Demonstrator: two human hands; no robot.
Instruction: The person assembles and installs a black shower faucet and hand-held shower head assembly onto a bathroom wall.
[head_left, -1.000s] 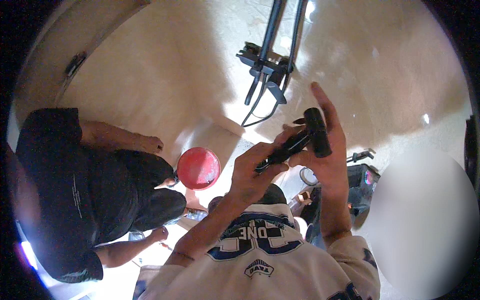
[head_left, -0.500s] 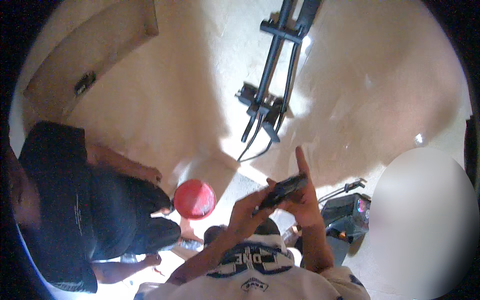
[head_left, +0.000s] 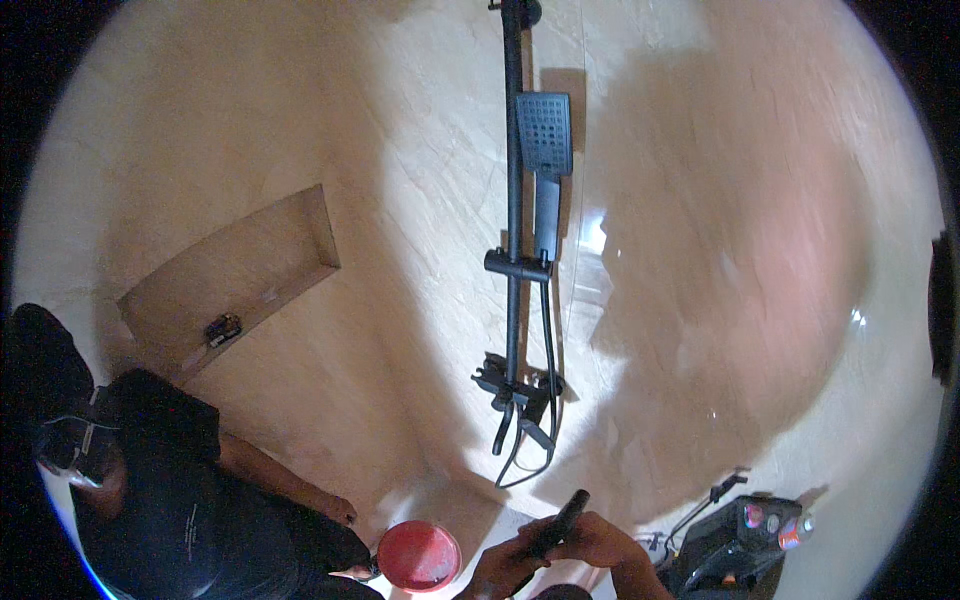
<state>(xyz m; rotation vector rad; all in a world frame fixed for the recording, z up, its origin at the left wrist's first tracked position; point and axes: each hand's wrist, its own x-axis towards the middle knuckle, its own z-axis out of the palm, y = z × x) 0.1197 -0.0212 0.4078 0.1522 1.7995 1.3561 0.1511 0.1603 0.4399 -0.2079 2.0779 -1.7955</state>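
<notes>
Low in the middle, my left hand (head_left: 497, 568) is closed around a dark, slim, elongated object (head_left: 562, 522). It is tilted, its far end pointing up and to the right; its exact kind does not show. My right hand (head_left: 603, 548) is curled against the same object from the right, its fingertips partly hidden. Beyond my hands, a black shower mixer (head_left: 520, 395) is fixed to the wall with a looping hose below it. From there a black rail (head_left: 513, 200) runs up, carrying a square hand shower (head_left: 546, 135) in a holder.
At left stands another person in a dark shirt (head_left: 190, 510), an arm hanging down near a red bucket (head_left: 418, 555). A wall niche (head_left: 270, 245) holds a small dark item (head_left: 222, 329). Lower right, a glossy black fixture (head_left: 735, 545) carries small containers (head_left: 796, 530), beside a black sprayer (head_left: 730, 485).
The view has tilted up, so my hands, the bucket and the mixer sit lower, and the hand shower now shows fully. My right index finger, stretched out before, is now curled in.
</notes>
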